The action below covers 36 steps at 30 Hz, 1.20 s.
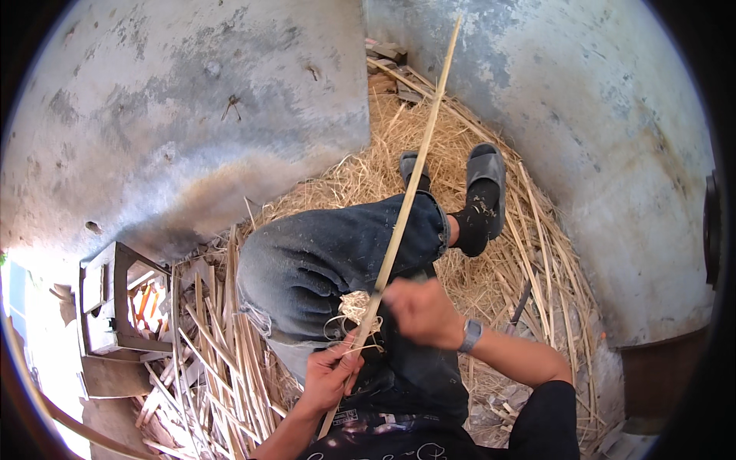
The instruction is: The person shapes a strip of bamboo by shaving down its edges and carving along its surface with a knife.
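A long, pale bamboo strip (414, 176) slants from my lap up past my feet, narrowing to its far end. My left hand (330, 376) is closed round its near part, thumb along the strip. My right hand (424, 310), with a grey watch (471, 335) on the wrist, is a closed fist just right of the strip and smeared by motion. A small dark edge shows between that fist and the strip, but what the fist holds is hidden. Thin curled shavings (355, 308) bunch up against the strip between my hands.
My jeans-clad leg (307, 253) lies bent under the strip. Fine shavings (345, 184) cover the floor round my grey slippers (486, 165). Several cut strips (230, 345) lie at the left beside a wooden frame (115, 307); others line the right wall (613, 153).
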Each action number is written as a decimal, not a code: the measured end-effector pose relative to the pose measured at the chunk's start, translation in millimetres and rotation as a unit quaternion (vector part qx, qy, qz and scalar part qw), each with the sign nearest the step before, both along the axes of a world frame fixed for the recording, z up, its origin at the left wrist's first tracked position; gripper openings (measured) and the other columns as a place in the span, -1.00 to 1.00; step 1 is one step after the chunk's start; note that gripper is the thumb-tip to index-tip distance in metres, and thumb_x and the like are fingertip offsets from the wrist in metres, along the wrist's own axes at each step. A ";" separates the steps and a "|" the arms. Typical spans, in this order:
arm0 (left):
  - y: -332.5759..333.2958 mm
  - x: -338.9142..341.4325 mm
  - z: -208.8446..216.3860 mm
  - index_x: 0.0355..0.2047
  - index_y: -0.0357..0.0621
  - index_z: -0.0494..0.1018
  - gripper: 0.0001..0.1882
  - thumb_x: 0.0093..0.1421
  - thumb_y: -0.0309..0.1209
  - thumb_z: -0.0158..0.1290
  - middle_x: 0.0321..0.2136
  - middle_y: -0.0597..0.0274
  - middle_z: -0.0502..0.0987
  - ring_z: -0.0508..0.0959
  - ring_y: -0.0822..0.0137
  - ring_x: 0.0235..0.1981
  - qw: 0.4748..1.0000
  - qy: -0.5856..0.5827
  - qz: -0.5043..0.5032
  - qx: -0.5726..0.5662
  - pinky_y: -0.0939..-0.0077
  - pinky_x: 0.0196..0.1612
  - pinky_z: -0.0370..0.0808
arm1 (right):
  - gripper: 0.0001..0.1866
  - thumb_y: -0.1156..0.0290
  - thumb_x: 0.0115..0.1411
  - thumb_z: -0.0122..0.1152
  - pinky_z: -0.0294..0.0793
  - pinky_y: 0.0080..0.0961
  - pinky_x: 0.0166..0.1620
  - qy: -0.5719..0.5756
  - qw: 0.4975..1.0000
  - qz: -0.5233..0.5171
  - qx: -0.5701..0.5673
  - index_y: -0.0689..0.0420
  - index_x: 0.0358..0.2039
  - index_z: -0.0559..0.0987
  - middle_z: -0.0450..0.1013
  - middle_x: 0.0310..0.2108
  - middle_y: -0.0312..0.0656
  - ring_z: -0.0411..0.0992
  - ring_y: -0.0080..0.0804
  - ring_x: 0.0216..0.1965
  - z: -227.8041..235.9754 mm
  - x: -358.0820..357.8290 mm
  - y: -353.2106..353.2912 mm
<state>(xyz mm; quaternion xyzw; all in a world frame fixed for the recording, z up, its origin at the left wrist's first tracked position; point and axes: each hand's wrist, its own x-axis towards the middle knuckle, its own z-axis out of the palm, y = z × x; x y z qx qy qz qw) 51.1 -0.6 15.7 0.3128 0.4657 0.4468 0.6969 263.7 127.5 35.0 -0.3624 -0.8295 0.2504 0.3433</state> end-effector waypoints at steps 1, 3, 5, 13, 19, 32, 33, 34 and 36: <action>-2.8 1.3 0.4 0.33 -0.08 0.38 -0.55 0.47 -0.34 0.02 -0.48 0.33 0.48 0.34 0.60 -0.68 1.000 0.003 -0.001 0.016 0.70 -0.63 0.28 | -0.69 0.28 0.44 0.01 0.44 -0.18 -0.51 0.022 0.997 -0.056 -0.055 0.15 -0.40 0.58 0.49 -0.54 0.05 0.50 0.08 -0.56 6.9 5.9 15.7; 1.5 4.6 1.1 0.33 -0.14 0.37 -0.52 0.47 -0.29 0.03 -0.48 0.30 0.47 0.34 0.58 -0.68 1.000 0.014 0.003 0.018 0.70 -0.64 0.28 | -0.66 0.27 0.45 0.00 0.44 -0.18 -0.51 0.048 0.996 -0.063 -0.050 0.17 -0.42 0.56 0.47 -0.58 0.05 0.50 0.07 -0.58 6.2 5.1 20.0; 6.7 9.0 2.3 0.34 -0.19 0.35 -0.49 0.47 -0.25 0.03 -0.48 0.27 0.45 0.34 0.57 -0.68 0.999 0.025 0.003 0.028 0.71 -0.64 0.28 | -0.62 0.22 0.46 0.01 0.44 -0.15 -0.50 0.019 0.997 -0.003 -0.071 0.18 -0.44 0.56 0.44 -0.64 0.07 0.49 0.09 -0.59 4.0 -10.2 -21.0; 10.8 11.1 11.4 0.33 -0.13 0.37 -0.52 0.44 -0.35 0.08 -0.48 0.37 0.47 0.35 0.65 -0.67 0.997 0.058 0.008 0.049 0.71 -0.61 0.30 | -0.39 0.05 0.52 -0.07 0.14 -0.41 -0.58 0.139 0.840 0.176 -0.493 0.20 -0.61 0.41 0.21 -0.73 -0.35 0.15 -0.50 -0.70 22.4 20.7 2.1; 22.4 28.5 28.9 0.34 -0.34 0.29 -0.42 0.35 -0.52 0.15 -0.23 0.20 0.58 0.55 0.55 -0.41 0.964 0.224 0.014 0.143 0.66 -0.36 0.51 | -0.55 0.05 0.20 0.42 0.33 -0.43 -0.51 0.020 0.967 0.001 -0.254 0.26 -0.43 0.63 0.43 -0.67 -0.19 0.34 -0.48 -0.65 57.7 23.1 0.3; 33.1 36.1 14.7 0.29 -0.43 0.34 -0.45 0.32 -0.55 0.18 0.02 0.04 0.59 0.54 0.43 -0.01 0.949 0.237 0.081 0.191 0.59 0.06 0.47 | -0.90 0.54 0.02 0.26 0.52 -0.11 -0.44 -0.004 0.985 0.082 -0.150 0.13 -0.40 0.57 0.51 -0.59 -0.02 0.53 0.11 -0.52 27.9 18.9 -58.6; 40.4 34.7 13.4 0.36 -0.40 0.25 -0.42 0.38 -0.55 0.12 -0.09 0.24 0.57 0.52 0.58 -0.28 0.937 0.249 0.093 0.228 0.71 -0.17 0.51 | -0.90 0.54 0.05 0.29 0.51 -0.23 -0.46 0.013 0.983 0.089 -0.157 0.13 -0.37 0.60 0.52 -0.59 -0.10 0.54 -0.05 -0.56 26.1 17.8 -70.7; 42.5 34.4 15.9 0.36 -0.40 0.25 -0.42 0.38 -0.55 0.12 -0.09 0.24 0.57 0.52 0.58 -0.28 0.937 0.247 0.092 0.229 0.71 -0.17 0.51 | -0.90 0.54 0.08 0.31 0.50 -0.35 -0.48 0.030 0.981 0.096 -0.165 0.12 -0.35 0.62 0.54 -0.60 -0.18 0.55 -0.21 -0.59 26.4 18.1 -76.9; 40.4 32.4 29.0 0.37 -0.34 0.26 -0.44 0.39 -0.54 0.10 -0.21 0.28 0.58 0.42 0.62 -0.53 0.961 0.181 0.119 0.170 0.75 -0.45 0.42 | -0.94 0.49 0.12 0.33 0.46 -0.37 -0.50 0.067 0.987 -0.003 -0.149 0.15 -0.41 0.60 0.49 -0.63 -0.17 0.50 -0.30 -0.62 36.5 33.8 -57.9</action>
